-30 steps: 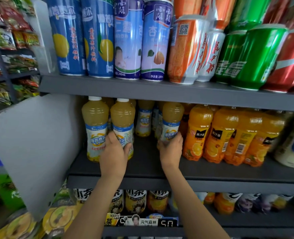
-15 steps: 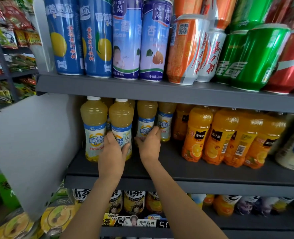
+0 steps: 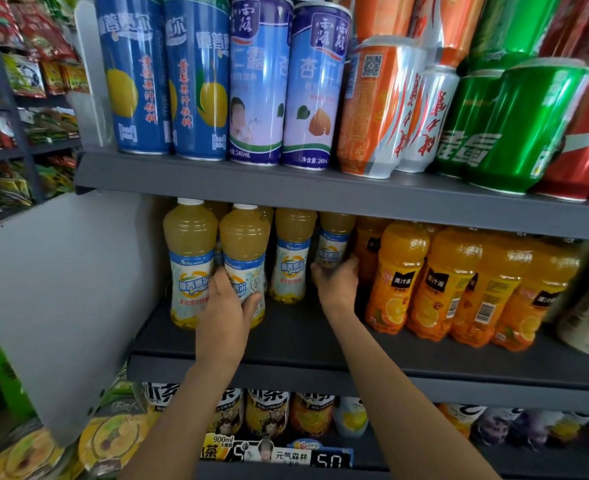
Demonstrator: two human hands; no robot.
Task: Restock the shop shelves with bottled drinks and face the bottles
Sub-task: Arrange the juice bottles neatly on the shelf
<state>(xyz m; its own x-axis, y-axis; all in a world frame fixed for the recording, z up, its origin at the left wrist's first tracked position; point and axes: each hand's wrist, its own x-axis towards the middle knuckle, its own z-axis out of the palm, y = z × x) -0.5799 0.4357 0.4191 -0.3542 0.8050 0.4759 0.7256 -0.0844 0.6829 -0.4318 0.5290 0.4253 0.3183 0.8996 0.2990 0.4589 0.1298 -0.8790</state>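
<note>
Pale yellow juice bottles with blue-and-white labels stand on the dark middle shelf (image 3: pixel 286 341). My left hand (image 3: pixel 229 306) grips the second front bottle (image 3: pixel 244 244) around its label. To its left stands another front bottle (image 3: pixel 190 258), and a third bottle (image 3: pixel 291 258) stands just behind and to the right. My right hand (image 3: pixel 336 282) holds a fourth pale bottle (image 3: pixel 334 240) deeper on the shelf, beside the orange juice bottles (image 3: pixel 400 275). That bottle's lower part is hidden by my hand.
Tall cans (image 3: pixel 196 77) fill the top shelf, whose front edge (image 3: pixel 320 199) hangs above the bottle caps. A grey side panel (image 3: pixel 61 299) closes the shelf's left end. Tea bottles (image 3: pixel 269 410) fill the shelf below. Snack racks (image 3: pixel 26 81) stand at far left.
My right hand has moved right from the third pale bottle to a bottle further back beside the orange ones. My left hand has kept its grip on the second front bottle.
</note>
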